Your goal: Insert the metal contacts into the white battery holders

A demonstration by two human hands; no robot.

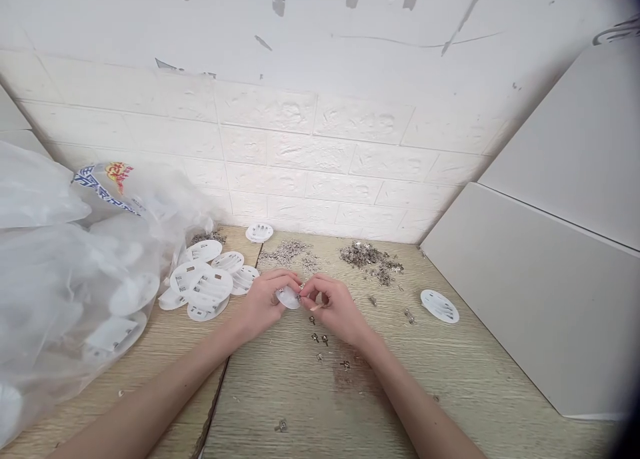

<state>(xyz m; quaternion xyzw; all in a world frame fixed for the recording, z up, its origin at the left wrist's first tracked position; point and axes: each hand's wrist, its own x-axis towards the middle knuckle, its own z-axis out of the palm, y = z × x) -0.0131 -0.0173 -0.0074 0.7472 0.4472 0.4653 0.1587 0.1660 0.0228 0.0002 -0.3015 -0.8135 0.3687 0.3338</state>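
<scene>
A round white plastic disc (288, 298) is tilted up above the table, with my left hand (263, 304) closed on its left side. At the disc's right edge, the fingers of my right hand (333, 304) are pinched together. What sits between those fingertips is too small to make out. Several small metal clips (320, 340) lie loose on the wood just below my hands. Left of my left hand is a loose stack of similar white discs (205, 282) with slots and metal bits in them.
Clear plastic bags (75, 279) holding more white parts fill the left side. Piles of small metal pieces (367, 256) lie toward the brick-patterned wall (320, 152). Single discs rest at the back (259, 232) and right (439, 306). White panels (540, 292) stand at the right.
</scene>
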